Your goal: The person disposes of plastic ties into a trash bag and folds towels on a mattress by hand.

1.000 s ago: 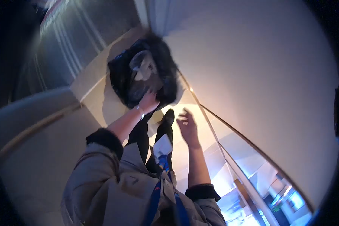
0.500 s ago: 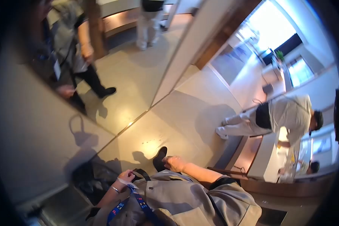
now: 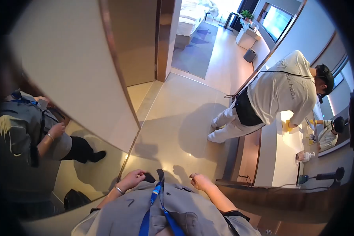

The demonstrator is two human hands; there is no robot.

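My left hand (image 3: pixel 134 179), with a bracelet at the wrist, is in front of my waist, its fingers curled together. Beside its fingertips is a dark shape (image 3: pixel 148 177); whether they hold it I cannot tell. My right hand (image 3: pixel 200 181) hovers at the other side of my waist, its fingers closed and nothing visible in them. Between my hands hangs a blue lanyard (image 3: pixel 156 189) over my grey top (image 3: pixel 118 210). Its dark end sticks out in front.
At the right a person in white (image 3: pixel 279 86) leans over a counter (image 3: pixel 273 161) with a yellow cloth (image 3: pixel 288 126). A soap bottle (image 3: pixel 305 156) and a hair dryer (image 3: pixel 322 177) are there. A mirrored panel (image 3: pixel 82 173) stands left. Beyond the doorway lies a rug (image 3: pixel 198 49).
My view has turned, bringing the bedroom doorway into fuller view and shifting my reflection lower left. My right hand has moved rightward, away from my left hand. The black bag beside me now shows lower left.
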